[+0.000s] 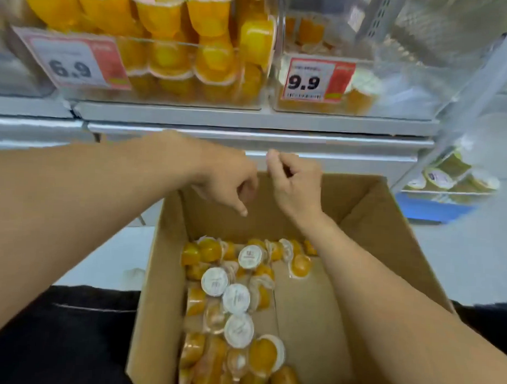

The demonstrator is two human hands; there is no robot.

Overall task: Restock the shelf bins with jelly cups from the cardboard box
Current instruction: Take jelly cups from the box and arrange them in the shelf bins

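2 hands (229, 179) (295, 181) above the cardboard box (389, 231); fingertips blurred

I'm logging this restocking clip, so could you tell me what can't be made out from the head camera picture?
- Small print on the price tags: blurred; only 6.9 and 9.9 read.
- Lid print on the jelly cups in the cardboard box: too small.
- Box's near end: cut by the bottom edge.
- Anything pinched by the right hand or left hand: curled fingers hide it.
- Right bin: glare hides its fill.
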